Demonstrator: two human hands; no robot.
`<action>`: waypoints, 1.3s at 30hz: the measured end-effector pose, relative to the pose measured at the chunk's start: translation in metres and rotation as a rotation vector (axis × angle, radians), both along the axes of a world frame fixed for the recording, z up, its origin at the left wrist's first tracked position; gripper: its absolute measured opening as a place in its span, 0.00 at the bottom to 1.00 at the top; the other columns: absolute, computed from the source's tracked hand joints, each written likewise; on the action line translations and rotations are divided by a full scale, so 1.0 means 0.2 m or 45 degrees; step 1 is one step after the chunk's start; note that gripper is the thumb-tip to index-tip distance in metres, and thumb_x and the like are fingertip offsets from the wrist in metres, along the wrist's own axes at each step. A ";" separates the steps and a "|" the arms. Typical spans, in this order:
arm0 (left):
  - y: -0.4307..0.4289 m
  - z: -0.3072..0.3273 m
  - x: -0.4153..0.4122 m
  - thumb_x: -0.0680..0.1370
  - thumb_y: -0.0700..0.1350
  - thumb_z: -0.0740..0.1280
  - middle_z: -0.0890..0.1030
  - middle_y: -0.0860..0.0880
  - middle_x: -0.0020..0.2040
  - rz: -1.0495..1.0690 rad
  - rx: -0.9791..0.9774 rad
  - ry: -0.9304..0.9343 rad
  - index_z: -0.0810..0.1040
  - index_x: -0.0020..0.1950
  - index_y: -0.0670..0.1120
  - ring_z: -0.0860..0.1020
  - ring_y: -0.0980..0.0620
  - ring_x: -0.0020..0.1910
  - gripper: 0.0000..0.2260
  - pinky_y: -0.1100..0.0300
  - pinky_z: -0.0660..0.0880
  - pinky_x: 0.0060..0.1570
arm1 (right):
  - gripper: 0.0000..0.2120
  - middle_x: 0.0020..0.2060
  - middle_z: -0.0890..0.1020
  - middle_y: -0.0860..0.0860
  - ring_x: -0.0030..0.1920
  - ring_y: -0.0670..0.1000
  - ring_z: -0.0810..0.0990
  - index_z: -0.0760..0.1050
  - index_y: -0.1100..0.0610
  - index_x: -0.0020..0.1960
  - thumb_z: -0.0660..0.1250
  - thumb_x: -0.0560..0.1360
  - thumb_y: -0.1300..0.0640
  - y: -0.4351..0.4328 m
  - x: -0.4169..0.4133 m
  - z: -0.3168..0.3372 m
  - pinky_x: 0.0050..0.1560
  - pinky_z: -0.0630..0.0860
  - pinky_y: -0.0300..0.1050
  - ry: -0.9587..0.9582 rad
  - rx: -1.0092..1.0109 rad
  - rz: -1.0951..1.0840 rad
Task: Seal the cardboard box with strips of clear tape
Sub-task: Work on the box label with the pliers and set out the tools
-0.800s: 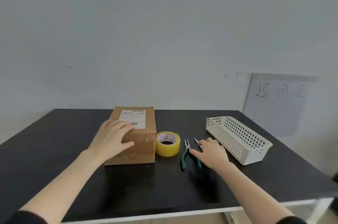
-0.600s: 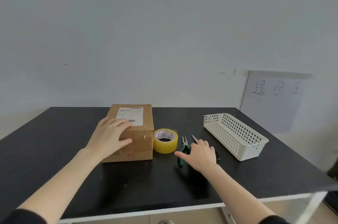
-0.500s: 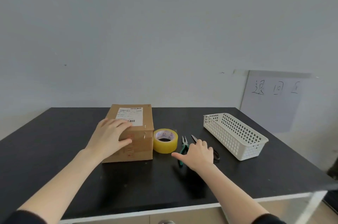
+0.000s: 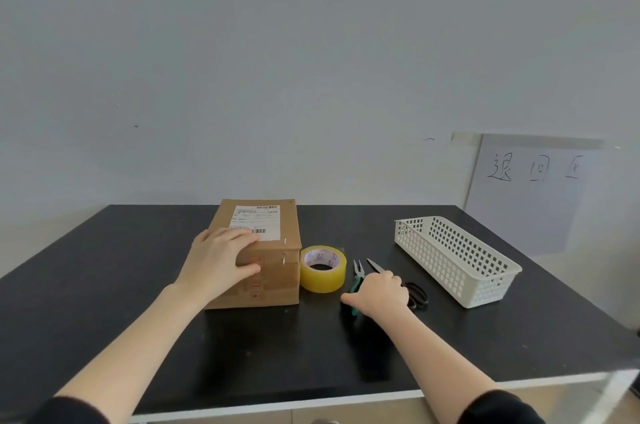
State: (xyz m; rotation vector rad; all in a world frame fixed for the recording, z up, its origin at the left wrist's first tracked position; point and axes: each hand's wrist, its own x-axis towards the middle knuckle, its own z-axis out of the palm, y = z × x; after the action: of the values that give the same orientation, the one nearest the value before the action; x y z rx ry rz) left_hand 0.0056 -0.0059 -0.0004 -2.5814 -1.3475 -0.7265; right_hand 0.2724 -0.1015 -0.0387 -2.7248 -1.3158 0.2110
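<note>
A closed cardboard box point(image 4: 277, 271) with a white shipping label stands left of the table's middle. My left hand point(image 4: 218, 261) holds its near top edge, fingers on the lid and thumb on the front face. A roll of clear yellowish tape point(image 4: 322, 269) lies flat against the box's right side. My right hand point(image 4: 379, 292) lies palm down to the right of the roll, over black-handled scissors point(image 4: 417, 295) and green-handled pliers point(image 4: 356, 280). Its fingers curl down over the tools, and whether they grip one is hidden.
A white perforated plastic basket point(image 4: 457, 261) sits at the right of the black table point(image 4: 104, 285). A sheet with handwritten characters point(image 4: 533, 188) hangs on the wall behind it. The table's front edge runs just below my forearms.
My right hand has slid left and a little nearer, from beside the basket to over the pliers and scissors. My left hand has stayed on the box.
</note>
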 end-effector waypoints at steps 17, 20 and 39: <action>0.00 0.01 -0.01 0.73 0.61 0.69 0.72 0.56 0.70 -0.005 -0.031 0.008 0.71 0.70 0.57 0.68 0.53 0.69 0.26 0.45 0.61 0.71 | 0.22 0.41 0.79 0.54 0.40 0.54 0.79 0.77 0.61 0.47 0.65 0.71 0.42 0.00 0.12 0.17 0.37 0.78 0.43 0.936 0.394 -0.031; 0.00 0.01 0.00 0.73 0.61 0.69 0.72 0.56 0.70 -0.001 -0.034 0.010 0.71 0.70 0.57 0.68 0.53 0.70 0.26 0.45 0.61 0.71 | 0.13 0.33 0.76 0.54 0.36 0.55 0.77 0.72 0.60 0.40 0.67 0.70 0.50 0.02 0.11 0.21 0.42 0.77 0.48 1.195 0.505 -0.069; 0.01 0.00 -0.01 0.73 0.62 0.67 0.70 0.58 0.71 0.012 -0.037 0.027 0.70 0.70 0.59 0.67 0.55 0.70 0.26 0.45 0.60 0.72 | 0.16 0.50 0.82 0.49 0.50 0.48 0.80 0.77 0.50 0.58 0.70 0.72 0.49 0.06 0.06 0.37 0.44 0.75 0.39 0.678 0.412 0.652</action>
State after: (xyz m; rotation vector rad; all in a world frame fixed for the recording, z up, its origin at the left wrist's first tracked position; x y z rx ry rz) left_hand 0.0045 -0.0031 -0.0004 -2.5954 -1.3734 -0.6815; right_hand 0.2845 -0.0890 0.0353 -1.8461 -1.6536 0.6458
